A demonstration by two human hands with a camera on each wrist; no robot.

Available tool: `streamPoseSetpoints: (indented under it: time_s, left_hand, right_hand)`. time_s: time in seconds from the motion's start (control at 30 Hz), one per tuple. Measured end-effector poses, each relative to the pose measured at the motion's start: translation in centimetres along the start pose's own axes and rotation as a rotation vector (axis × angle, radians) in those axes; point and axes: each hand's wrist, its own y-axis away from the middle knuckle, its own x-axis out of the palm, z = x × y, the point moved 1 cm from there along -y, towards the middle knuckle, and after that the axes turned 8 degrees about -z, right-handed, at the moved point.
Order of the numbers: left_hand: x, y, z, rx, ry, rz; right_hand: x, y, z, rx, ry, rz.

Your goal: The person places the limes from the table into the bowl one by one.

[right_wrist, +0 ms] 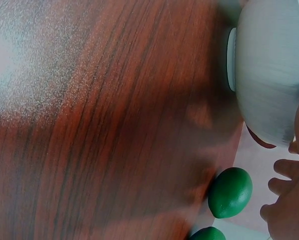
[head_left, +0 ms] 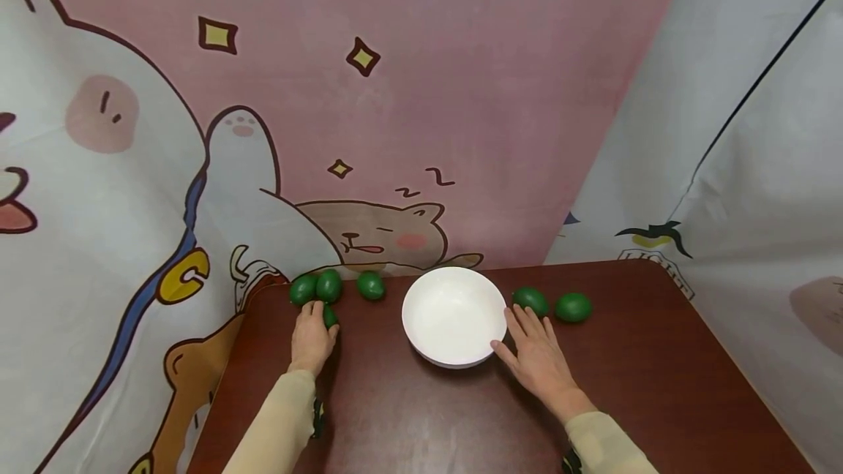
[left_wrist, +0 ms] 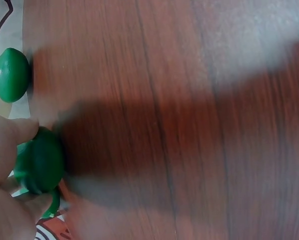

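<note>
Near the back left of the table, my left hand [head_left: 311,339] grips a green lime [left_wrist: 45,160] between thumb and fingers. Just beyond it, two more limes lie side by side, the left lime [head_left: 303,289] and the right lime [head_left: 329,286]. A white bowl [head_left: 454,320] stands upright at the middle back, only its bare white inside showing. My right hand [head_left: 536,360] is spread at the bowl's right side, fingers extended, thumb and fingertips at the rim. Past those fingers sits another lime [head_left: 530,301].
One lime [head_left: 371,285] lies between the left group and the bowl, and one lime [head_left: 574,307] at the far right. The dark brown wooden table [head_left: 632,379] backs onto a cartoon-printed cloth [head_left: 494,115], with more cloth along both sides.
</note>
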Motion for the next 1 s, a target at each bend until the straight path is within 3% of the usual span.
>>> streamPoseSetpoints:
  time_s: [0.3,0.63,1.0]
  left_hand:
    - [-0.8,0.4,0.0,0.025,0.04,0.028]
    - [-0.9,0.9,-0.2,0.073,0.025,0.005]
    - [-1.2,1.4,-0.7,0.07,0.033,0.022]
  right_hand:
    - [0.0,0.0,-0.1,0.003,-0.009,0.019]
    - [0.0,-0.1,-0.2,0.002,-0.007,0.02]
    - [0.2,0.0,-0.1,-0.004,-0.013,0.003]
